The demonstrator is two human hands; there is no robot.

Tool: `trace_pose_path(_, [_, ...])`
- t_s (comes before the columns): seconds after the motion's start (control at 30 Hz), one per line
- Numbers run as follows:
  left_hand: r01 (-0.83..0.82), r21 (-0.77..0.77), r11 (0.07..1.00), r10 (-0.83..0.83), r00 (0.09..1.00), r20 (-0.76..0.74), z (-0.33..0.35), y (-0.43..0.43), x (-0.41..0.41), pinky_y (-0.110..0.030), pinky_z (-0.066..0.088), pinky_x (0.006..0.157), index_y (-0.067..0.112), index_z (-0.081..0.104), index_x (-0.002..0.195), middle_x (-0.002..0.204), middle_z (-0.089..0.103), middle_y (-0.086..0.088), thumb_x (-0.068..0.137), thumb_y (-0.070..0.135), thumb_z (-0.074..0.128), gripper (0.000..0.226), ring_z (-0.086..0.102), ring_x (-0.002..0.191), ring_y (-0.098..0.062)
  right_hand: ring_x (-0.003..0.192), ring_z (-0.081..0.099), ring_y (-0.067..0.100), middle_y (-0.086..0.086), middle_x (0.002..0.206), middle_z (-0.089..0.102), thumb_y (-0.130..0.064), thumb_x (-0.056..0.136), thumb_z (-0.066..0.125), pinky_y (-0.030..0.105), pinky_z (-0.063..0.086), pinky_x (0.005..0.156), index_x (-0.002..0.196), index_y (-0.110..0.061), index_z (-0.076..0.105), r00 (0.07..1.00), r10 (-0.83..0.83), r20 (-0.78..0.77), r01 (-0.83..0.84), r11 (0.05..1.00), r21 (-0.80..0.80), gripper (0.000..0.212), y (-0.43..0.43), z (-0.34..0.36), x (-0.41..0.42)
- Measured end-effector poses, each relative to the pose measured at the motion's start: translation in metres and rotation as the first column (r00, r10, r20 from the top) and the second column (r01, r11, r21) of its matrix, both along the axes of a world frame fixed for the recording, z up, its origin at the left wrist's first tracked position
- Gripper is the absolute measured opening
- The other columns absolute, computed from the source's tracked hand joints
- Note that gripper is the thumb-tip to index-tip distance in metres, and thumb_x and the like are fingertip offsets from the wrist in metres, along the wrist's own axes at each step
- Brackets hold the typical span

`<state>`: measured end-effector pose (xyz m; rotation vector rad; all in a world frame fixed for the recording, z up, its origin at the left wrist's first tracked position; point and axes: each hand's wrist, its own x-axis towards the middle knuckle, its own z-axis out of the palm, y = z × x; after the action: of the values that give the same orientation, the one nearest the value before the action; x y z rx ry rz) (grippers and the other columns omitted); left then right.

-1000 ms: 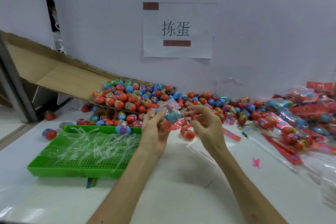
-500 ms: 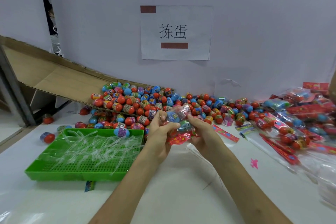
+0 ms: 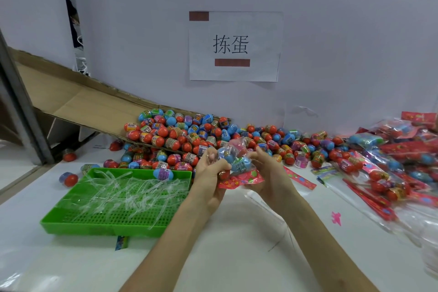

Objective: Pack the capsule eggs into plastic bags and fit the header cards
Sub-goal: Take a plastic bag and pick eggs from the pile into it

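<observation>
Hands: the left hand point(image 3: 209, 170) and right hand point(image 3: 267, 173) are raised together just above the white table point(image 3: 237, 256), in front of the egg heap.
Grip: left fingers are curled round the left side of a small clear plastic bag point(image 3: 233, 157). The right thumb and fingers pinch its right side and reach down toward the card. Neither hand is free.
Bag contents: blue and red plastic capsule eggs point(image 3: 241, 163) are bunched inside. Their number cannot be told.
Card: a red flower-printed header card point(image 3: 241, 179) sits at the bag's near edge, between the two hands. Whether it is folded over the mouth or only laid against it cannot be told.
Step, as judged: eggs are in, and the card is being seated on the bag's mouth.
Risk, eggs: the bag is tipped with its card end low, so a slack pinch could let an egg roll out onto the table.
Risk, card: slippery film may slide under the card, leaving it crooked or catching only one layer.
Risk, heap: loose capsule eggs point(image 3: 180, 133) lie just beyond the knuckles at the foot of the brown cardboard chute point(image 3: 94, 106), and a nudge would scatter them.
Nearby: a green perforated plastic tray point(image 3: 94, 227) of clear plastic strips point(image 3: 123, 192) lies to the left, and finished packs point(image 3: 391, 156) are piled to the right.
</observation>
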<state>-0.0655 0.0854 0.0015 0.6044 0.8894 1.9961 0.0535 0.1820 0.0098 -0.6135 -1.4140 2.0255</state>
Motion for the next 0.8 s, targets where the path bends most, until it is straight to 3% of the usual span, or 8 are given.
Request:
trace_pose_path(0.07, [-0.04, -0.036, 0.999, 0.037, 0.995, -0.094, 0.0, 0.0, 0.003, -0.035, 0.057, 0.056, 0.02, 0.043, 0.079, 0.077, 0.061, -0.006, 0.081, -0.022, 0.051, 0.043, 0.069, 0.071, -0.021, 0.094, 0.074, 0.033, 0.014, 0.106, 0.075, -0.05, 0.09, 0.067, 0.044, 0.062, 0.078, 0.096, -0.01, 0.072, 0.998, -0.002, 0.056, -0.003, 0.996, 0.085, 0.041, -0.002, 0.002, 0.001])
trace_pose_path(0.13, [-0.036, -0.037, 0.999, 0.03, 0.987, -0.159, -0.001, -0.001, 0.005, -0.036, 0.053, 0.055, 0.021, 0.045, 0.077, 0.075, 0.057, -0.006, 0.077, -0.02, 0.054, 0.043, 0.061, 0.067, -0.022, 0.098, 0.073, 0.04, 0.018, 0.104, 0.074, -0.05, 0.073, 0.081, 0.049, 0.061, 0.084, 0.097, -0.005, 0.071, 0.995, -0.021, 0.1, 0.004, 0.987, 0.161, 0.052, -0.003, 0.001, 0.001])
trace_pose_path(0.2, [-0.009, -0.034, 0.999, 0.004, 0.988, -0.153, -0.001, -0.003, 0.006, -0.037, 0.053, 0.056, 0.02, 0.044, 0.078, 0.077, 0.057, -0.009, 0.078, -0.021, 0.053, 0.042, 0.061, 0.068, -0.023, 0.091, 0.073, 0.039, 0.018, 0.097, 0.074, -0.046, 0.065, 0.086, 0.045, 0.062, 0.08, 0.084, -0.006, 0.071, 0.995, -0.037, 0.096, 0.021, 0.988, 0.155, 0.046, -0.002, 0.0, 0.001])
trace_pose_path(0.3, [0.06, 0.001, 0.998, -0.06, 0.996, -0.065, 0.001, -0.004, 0.006, -0.034, 0.058, 0.054, 0.02, 0.045, 0.077, 0.08, 0.065, -0.01, 0.074, -0.02, 0.055, 0.042, 0.07, 0.073, -0.024, 0.081, 0.073, 0.032, 0.016, 0.089, 0.073, -0.038, 0.068, 0.088, 0.037, 0.061, 0.067, 0.07, -0.012, 0.069, 0.998, 0.0, 0.063, -0.007, 0.993, 0.117, 0.033, 0.002, 0.001, 0.005])
trace_pose_path(0.47, [0.091, -0.013, 0.996, -0.091, 0.996, -0.017, 0.001, -0.004, 0.005, -0.04, 0.062, 0.06, 0.02, 0.043, 0.078, 0.092, 0.069, -0.012, 0.08, -0.026, 0.046, 0.046, 0.074, 0.086, -0.03, 0.085, 0.074, 0.032, 0.015, 0.091, 0.073, -0.028, 0.077, 0.081, 0.039, 0.062, 0.069, 0.07, -0.01, 0.07, 0.996, 0.07, 0.049, -0.072, 0.996, 0.048, 0.022, 0.006, 0.0, 0.008])
trace_pose_path(0.57, [0.08, -0.018, 0.997, -0.08, 0.997, 0.002, 0.001, -0.006, 0.007, -0.039, 0.061, 0.06, 0.02, 0.046, 0.077, 0.094, 0.067, -0.013, 0.078, -0.024, 0.049, 0.044, 0.073, 0.089, -0.031, 0.091, 0.073, 0.035, 0.021, 0.1, 0.073, -0.027, 0.079, 0.077, 0.044, 0.061, 0.081, 0.084, -0.001, 0.071, 0.996, 0.085, 0.02, -0.085, 0.996, 0.013, 0.027, 0.007, -0.001, 0.009])
trace_pose_path(0.67, [0.111, 0.014, 0.994, -0.111, 0.994, 0.022, 0.002, -0.008, 0.006, -0.038, 0.062, 0.064, 0.022, 0.052, 0.074, 0.1, 0.068, -0.013, 0.065, -0.015, 0.061, 0.039, 0.072, 0.096, -0.032, 0.098, 0.071, 0.034, 0.027, 0.113, 0.07, -0.028, 0.083, 0.07, 0.046, 0.057, 0.089, 0.12, 0.016, 0.059, 0.993, 0.11, -0.039, -0.111, 0.994, -0.017, 0.058, 0.007, -0.002, 0.008])
trace_pose_path(0.8, [0.189, 0.097, 0.977, -0.193, 0.981, 0.032, 0.001, -0.008, 0.004, -0.037, 0.062, 0.068, 0.025, 0.064, 0.074, 0.102, 0.076, -0.01, 0.063, -0.014, 0.064, 0.041, 0.077, 0.095, -0.029, 0.101, 0.069, 0.032, 0.023, 0.114, 0.07, -0.029, 0.087, 0.062, 0.038, 0.059, 0.081, 0.127, 0.013, 0.058, 0.986, 0.138, -0.095, -0.14, 0.99, -0.009, 0.059, 0.007, -0.001, 0.009])
